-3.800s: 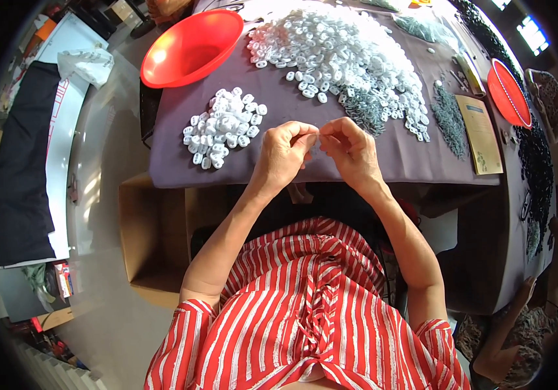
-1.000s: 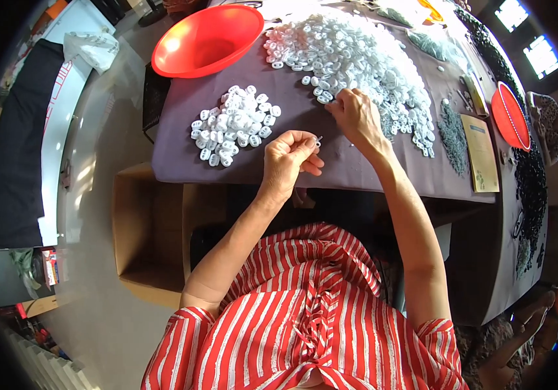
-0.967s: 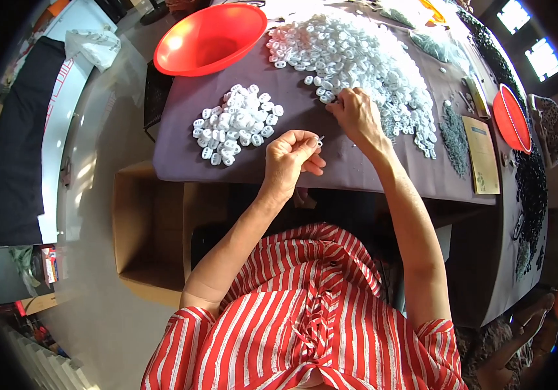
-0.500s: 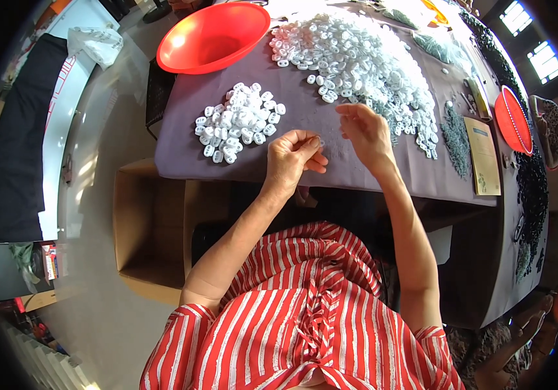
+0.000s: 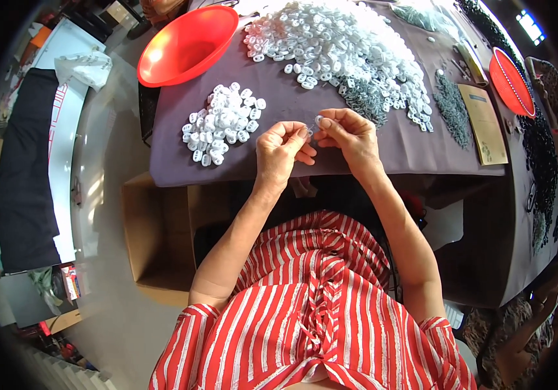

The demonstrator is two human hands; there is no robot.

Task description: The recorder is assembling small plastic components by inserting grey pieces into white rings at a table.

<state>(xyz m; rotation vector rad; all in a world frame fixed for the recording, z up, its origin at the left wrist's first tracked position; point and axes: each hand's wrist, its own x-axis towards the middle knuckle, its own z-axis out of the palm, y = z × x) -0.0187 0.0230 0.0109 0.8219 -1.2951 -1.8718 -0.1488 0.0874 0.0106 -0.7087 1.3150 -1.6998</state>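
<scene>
My left hand (image 5: pixel 278 156) is closed in a pinch, its thumb and forefinger pressed on a tiny pale piece that I cannot make out. Close beside it, the fingertips of my right hand (image 5: pixel 353 142) pinch a small white oval plastic piece (image 5: pixel 318 120). Both hands are raised over the table's near edge, fingertips almost meeting. Left of them lies a small pile of white two-holed plastic pieces (image 5: pixel 220 127). Beyond spreads a much larger heap of similar white pieces (image 5: pixel 337 45). Small thin grey pieces (image 5: pixel 365 103) lie at its near side, just past my right hand.
A red bowl (image 5: pixel 188 49) stands at the table's far left. Toward the right are more grey pieces (image 5: pixel 452 110), a tan booklet (image 5: pixel 482 123) and a red basket (image 5: pixel 512 84). Below the table's left edge sits an open cardboard box (image 5: pixel 162 240). A person's arm shows at the lower right.
My right hand has come down and left from near the large heap to meet my left hand, now with a white piece in its fingertips. The view has shifted slightly.
</scene>
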